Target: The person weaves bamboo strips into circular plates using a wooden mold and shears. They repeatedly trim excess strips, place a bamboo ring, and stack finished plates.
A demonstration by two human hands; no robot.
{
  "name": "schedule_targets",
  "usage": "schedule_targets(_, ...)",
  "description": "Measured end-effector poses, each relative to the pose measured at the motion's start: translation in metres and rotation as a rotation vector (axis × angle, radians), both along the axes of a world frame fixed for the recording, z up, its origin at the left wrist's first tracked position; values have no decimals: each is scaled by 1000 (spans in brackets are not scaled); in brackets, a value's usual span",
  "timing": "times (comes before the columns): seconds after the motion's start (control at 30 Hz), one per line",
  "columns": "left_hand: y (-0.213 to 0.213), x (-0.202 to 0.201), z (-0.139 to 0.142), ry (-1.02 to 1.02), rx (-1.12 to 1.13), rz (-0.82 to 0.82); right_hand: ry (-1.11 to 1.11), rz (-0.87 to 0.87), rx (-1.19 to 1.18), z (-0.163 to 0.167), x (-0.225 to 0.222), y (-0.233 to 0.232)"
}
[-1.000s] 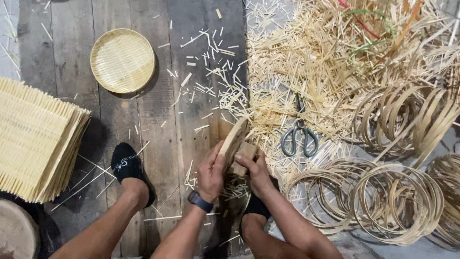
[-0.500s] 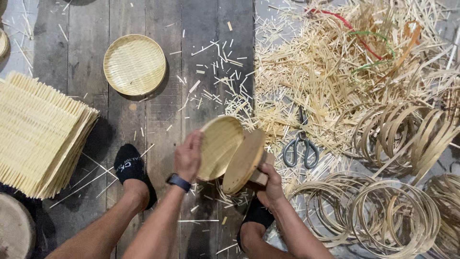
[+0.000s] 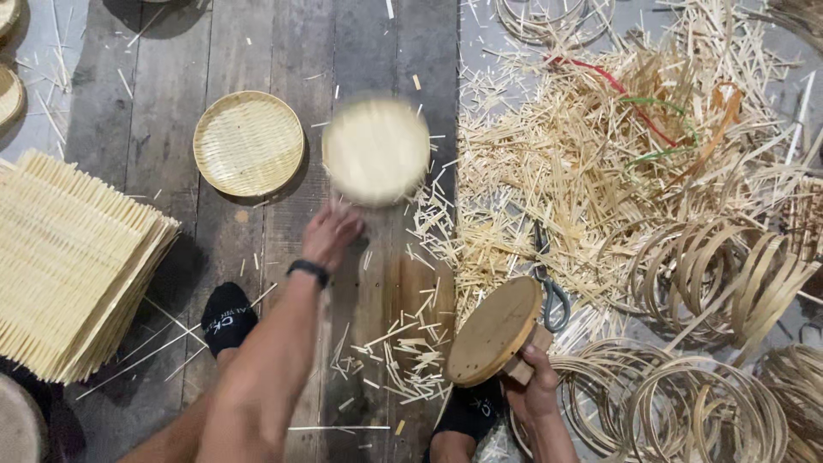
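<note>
My left hand (image 3: 330, 236) reaches forward over the plank floor, fingers loose. Just beyond its fingertips is a round woven bamboo tray (image 3: 375, 150), blurred by motion and apparently free of the hand. My right hand (image 3: 533, 381) grips the block handle of a round wooden disc mould (image 3: 493, 330), held tilted above the floor near my right foot. A black band sits on my left wrist.
A second round woven tray (image 3: 249, 144) lies on the planks at left. A stack of square woven mats (image 3: 77, 266) fills the left edge. Scissors (image 3: 549, 291), a heap of bamboo strips (image 3: 600, 154) and several bamboo hoops (image 3: 686, 411) lie at right. My feet are in black socks (image 3: 227, 317).
The woven tray has come off the wooden mould. My left hand swept it forward and let it go. My right hand drew the mould back and to the right.
</note>
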State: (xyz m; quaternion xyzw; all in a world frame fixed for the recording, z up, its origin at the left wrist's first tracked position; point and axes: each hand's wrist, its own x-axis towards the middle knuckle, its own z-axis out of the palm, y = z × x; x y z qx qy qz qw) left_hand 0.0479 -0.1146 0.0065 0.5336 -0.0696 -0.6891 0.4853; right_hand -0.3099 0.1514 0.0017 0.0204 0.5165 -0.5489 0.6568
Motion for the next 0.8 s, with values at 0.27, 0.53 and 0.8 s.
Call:
schedule_targets(0.27, 116, -103, 13, -231, 182, -727, -159, 59, 16, 9, 45, -13)
schedule_targets(0.53, 153, -22, -21, -367, -144, -247, 79, 396, -21, 20, 97, -37)
schedule_targets(0.8, 108, 225, 87, -1875, -209, -533, 283, 597, -56, -7, 133, -23)
